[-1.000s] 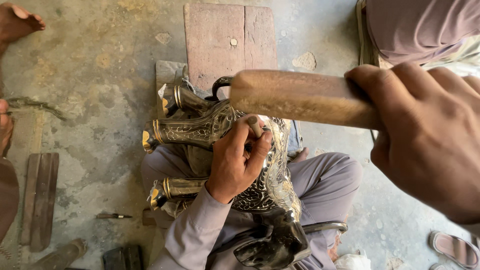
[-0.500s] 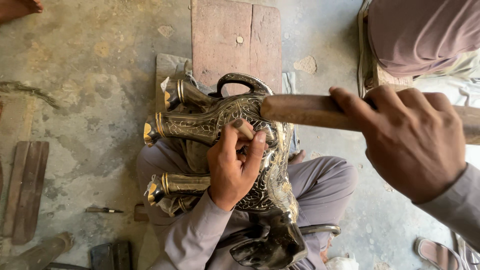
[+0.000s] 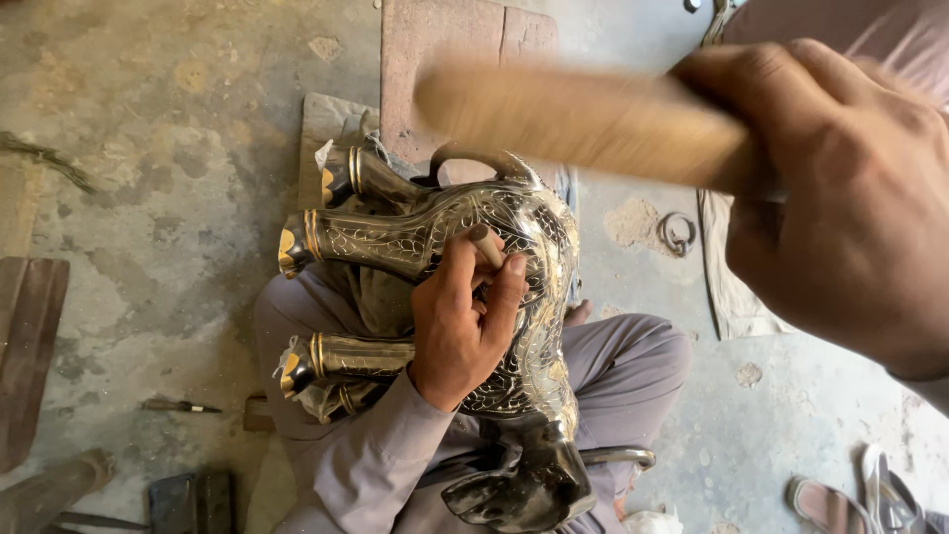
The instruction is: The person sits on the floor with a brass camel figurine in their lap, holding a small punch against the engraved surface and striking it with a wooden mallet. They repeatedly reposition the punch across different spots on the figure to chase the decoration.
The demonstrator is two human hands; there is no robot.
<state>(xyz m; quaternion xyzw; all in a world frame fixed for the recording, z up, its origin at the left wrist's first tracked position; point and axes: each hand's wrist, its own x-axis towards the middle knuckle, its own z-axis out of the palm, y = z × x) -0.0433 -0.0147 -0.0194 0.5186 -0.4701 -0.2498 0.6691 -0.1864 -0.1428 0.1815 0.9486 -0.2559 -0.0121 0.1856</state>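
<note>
An engraved dark metal animal figure [image 3: 539,257] with gold-banded legs [image 3: 326,242] lies on its side across my lap. My left hand [image 3: 460,321] rests on its flank and pinches a short punch [image 3: 484,242], tip against the patterned surface. My right hand [image 3: 840,198] is close to the camera and grips a thick wooden mallet handle [image 3: 583,124]. The mallet is blurred with motion and hangs above the figure, apart from the punch. The figure's head [image 3: 514,489] points toward me at the bottom.
A reddish stone slab [image 3: 445,49] and a folded cloth [image 3: 331,124] lie beyond the figure. On the concrete floor are a metal ring [image 3: 677,234], a small tool [image 3: 178,405], a wooden plank [image 3: 30,346] and a sandal [image 3: 880,494].
The mallet dropped close to the punch half a second ago and now sits higher, blurred. My left hand has kept the punch on the figure's flank.
</note>
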